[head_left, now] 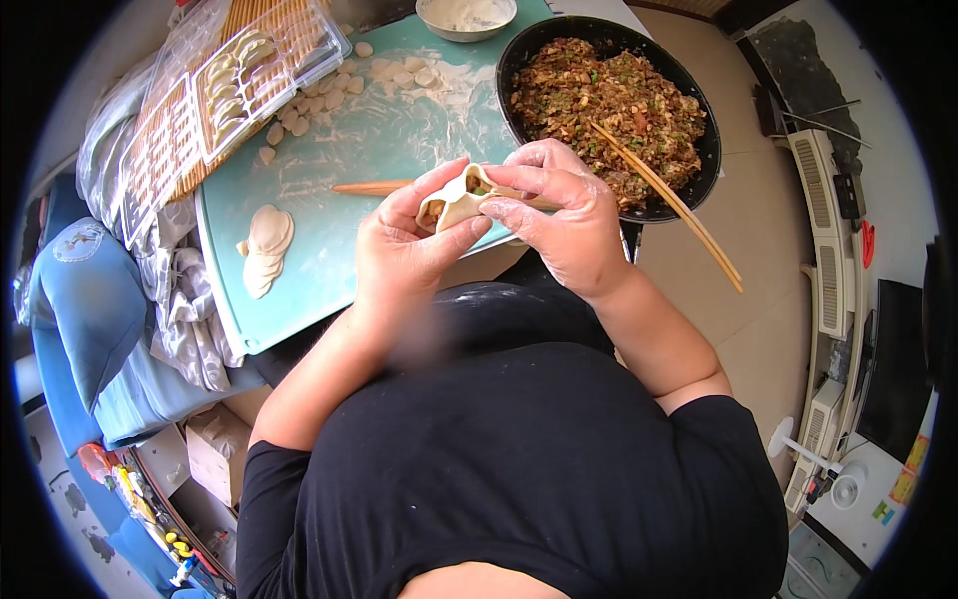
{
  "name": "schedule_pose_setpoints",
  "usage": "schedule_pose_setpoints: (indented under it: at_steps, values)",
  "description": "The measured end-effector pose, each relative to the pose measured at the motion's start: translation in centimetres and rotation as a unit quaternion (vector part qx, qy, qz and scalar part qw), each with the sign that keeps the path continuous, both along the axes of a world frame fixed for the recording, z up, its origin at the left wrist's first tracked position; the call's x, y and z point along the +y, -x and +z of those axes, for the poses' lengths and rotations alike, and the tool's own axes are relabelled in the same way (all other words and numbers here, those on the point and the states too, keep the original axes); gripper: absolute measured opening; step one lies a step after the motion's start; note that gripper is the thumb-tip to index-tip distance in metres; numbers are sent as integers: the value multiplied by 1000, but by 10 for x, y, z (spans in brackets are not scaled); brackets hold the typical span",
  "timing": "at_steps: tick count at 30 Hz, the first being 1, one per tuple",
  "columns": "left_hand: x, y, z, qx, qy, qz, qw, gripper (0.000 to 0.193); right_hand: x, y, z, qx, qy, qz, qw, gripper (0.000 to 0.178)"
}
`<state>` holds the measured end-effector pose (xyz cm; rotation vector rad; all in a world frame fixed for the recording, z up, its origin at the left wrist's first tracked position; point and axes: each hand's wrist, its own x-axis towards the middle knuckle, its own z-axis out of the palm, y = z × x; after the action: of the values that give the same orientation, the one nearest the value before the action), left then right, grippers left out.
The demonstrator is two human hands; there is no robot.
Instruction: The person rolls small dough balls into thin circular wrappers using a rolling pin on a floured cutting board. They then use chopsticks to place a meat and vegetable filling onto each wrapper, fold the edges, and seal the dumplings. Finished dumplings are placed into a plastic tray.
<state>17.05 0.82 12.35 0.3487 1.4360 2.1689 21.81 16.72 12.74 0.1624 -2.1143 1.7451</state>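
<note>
Between my two hands is a dumpling (457, 208), its wrapper pinched together at the middle, with filling showing through the gaps on both sides. My left hand (409, 235) grips its left side with thumb and fingers. The fingers and thumb of my right hand (564, 210) pinch its right edge. Both hands are dusted with flour. Behind them a wooden rolling pin (369, 188) lies on the green mat (319, 200), partly hidden. A stack of flat round wrappers (267, 250) rests left of my left hand.
A black pan of chopped filling (609, 110) with chopsticks (679, 210) across its rim stands at right. Small dough pieces (324, 100) and a flour bowl (467, 18) are at the back. A plastic tray (205, 130) with several finished dumplings (230, 85) sits far left.
</note>
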Motion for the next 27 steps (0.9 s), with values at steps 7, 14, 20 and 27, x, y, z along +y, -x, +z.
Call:
schedule_pose_setpoints:
  at_steps: [7,14,20,27]
  values:
    - [2,0,-1,15,-13,-6,1000,50,-4,-1,-2,62,-90,-64,992,19]
    - [1,-2,3,21,3,-17,1000,49,0,3,-1,146,-182,-74,969,20]
    - [1,-2,4,21,-5,-11,1000,48,0,1,-4,134,-202,-90,966,26]
    - [-2,-4,4,-2,21,-24,999,47,3,3,5,19,-102,29,994,31]
